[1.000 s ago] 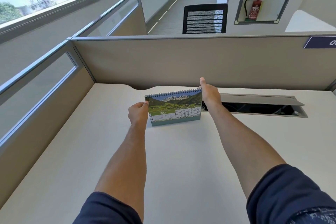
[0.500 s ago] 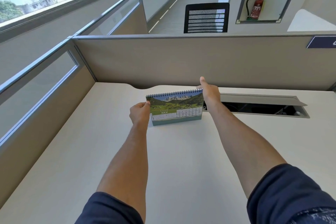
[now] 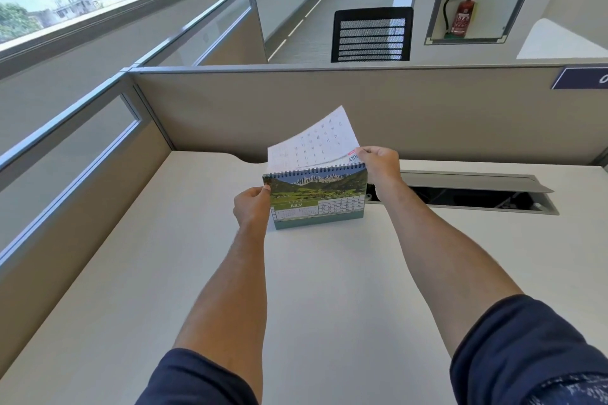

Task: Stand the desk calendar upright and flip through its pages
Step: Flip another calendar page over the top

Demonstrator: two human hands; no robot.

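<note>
The desk calendar (image 3: pixel 317 199) stands upright on the pale desk (image 3: pixel 329 289), spiral binding on top, showing a green mountain picture and the word JULY. My left hand (image 3: pixel 251 207) pinches its left edge. My right hand (image 3: pixel 380 166) grips the corner of a white calendar page (image 3: pixel 312 141) lifted up above the binding, its date grid facing me and curling toward the partition.
A beige partition (image 3: pixel 362 115) closes the desk at the back and on the left. An open cable slot with a raised grey lid (image 3: pixel 473 182) lies just right of the calendar. A black mesh chair (image 3: pixel 371 34) and a fire extinguisher (image 3: pixel 460 15) are beyond the partition.
My right hand has moved from behind the calendar's top right corner and taken hold of a page, which now stands lifted above the binding. The left hand stays on the left edge.
</note>
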